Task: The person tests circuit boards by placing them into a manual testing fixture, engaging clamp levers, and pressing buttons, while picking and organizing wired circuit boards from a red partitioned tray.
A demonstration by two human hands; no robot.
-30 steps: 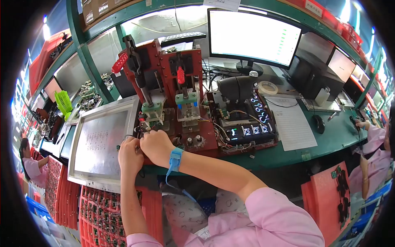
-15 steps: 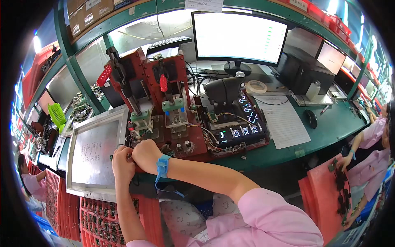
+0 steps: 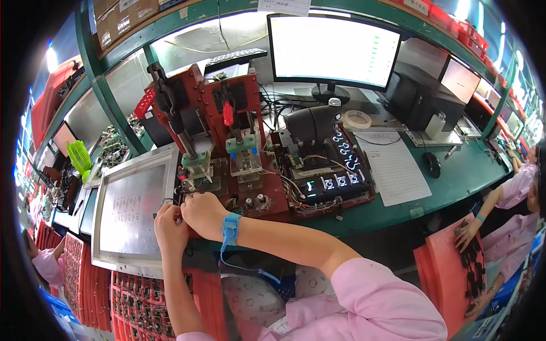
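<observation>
My left hand [image 3: 171, 227] is closed at the right edge of a metal-framed plate [image 3: 128, 213], its fingers curled. Right beside it, my right hand [image 3: 203, 217] is closed too, knuckles up, with a blue wrist strap [image 3: 231, 228] on the wrist. The fingertips of both hands meet in front of the red press fixture [image 3: 267, 199]; what they hold, if anything, is hidden. Behind my hands stand two toggle clamps, one with a red handle [image 3: 228, 113], over a left test jig [image 3: 197, 167] and a right test jig [image 3: 243, 159].
A box with lit digits and knobs [image 3: 335, 184] sits right of the fixture. Beyond are a monitor [image 3: 333, 54], a paper sheet [image 3: 395, 170], tape [image 3: 356, 120] and a mouse [image 3: 431, 165]. Below left lies a red tray of circuit boards [image 3: 139, 307]. Co-workers handle red trays [image 3: 441, 273] either side.
My right wrist has shifted slightly right, and the strap's cord swings out further right. Both hands stay closed together. At right, a co-worker's hand has moved over the boards.
</observation>
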